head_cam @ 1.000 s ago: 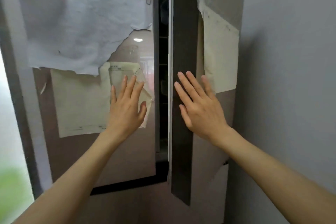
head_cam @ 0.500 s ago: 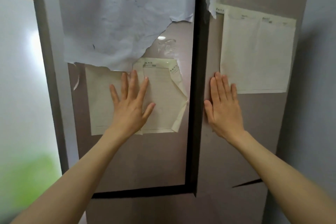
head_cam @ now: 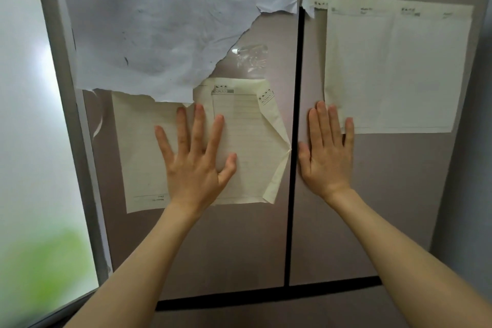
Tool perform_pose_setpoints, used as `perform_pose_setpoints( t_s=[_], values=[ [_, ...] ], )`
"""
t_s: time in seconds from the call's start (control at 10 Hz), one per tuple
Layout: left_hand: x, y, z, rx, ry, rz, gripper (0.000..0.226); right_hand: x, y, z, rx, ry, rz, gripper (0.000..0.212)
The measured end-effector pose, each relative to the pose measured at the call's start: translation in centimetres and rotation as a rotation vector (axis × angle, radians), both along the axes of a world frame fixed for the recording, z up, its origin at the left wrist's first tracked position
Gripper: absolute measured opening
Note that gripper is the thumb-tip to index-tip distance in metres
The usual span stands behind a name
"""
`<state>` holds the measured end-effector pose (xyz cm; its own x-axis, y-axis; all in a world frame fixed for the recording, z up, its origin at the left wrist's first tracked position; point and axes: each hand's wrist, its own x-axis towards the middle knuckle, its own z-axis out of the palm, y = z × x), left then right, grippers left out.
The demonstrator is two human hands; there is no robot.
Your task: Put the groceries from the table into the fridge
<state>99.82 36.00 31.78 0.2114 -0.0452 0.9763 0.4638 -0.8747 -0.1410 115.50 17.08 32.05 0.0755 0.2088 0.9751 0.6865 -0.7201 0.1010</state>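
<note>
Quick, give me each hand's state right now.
Left hand: open, flat on the paper on the left door.
Right hand: open, flat on the right door.

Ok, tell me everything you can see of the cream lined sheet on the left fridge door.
The cream lined sheet lies flat on the left fridge door, below a torn white paper that overlaps its top left. It looks like thin paper with faint ruled lines and small printed marks at the top. Its right edge is creased and folded near the door seam. The left hand presses on it with fingers spread.
</note>
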Motion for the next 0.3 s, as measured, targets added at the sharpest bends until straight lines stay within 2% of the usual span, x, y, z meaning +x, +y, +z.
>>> perform_pose_setpoints(
  t_s=[0.1, 0.2, 0.3],
  values=[
    [-0.1, -0.1, 0.0, -0.006, 0.002, 0.004, 0.066, -0.9, -0.2, 0.6, 0.008, 0.051, 0.030, 0.061],
    [0.1, 0.3, 0.0, -0.007, -0.003, 0.015, 0.066, -3.7, -0.5, -0.1, 0.086, 0.205, 0.251, 0.062],
    [-0.1, -0.1, 0.0, -0.027, -0.014, -0.001, 0.066, -8.6, -2.4, -0.4, 0.254, 0.424, 0.580, 0.056]
  ],
)
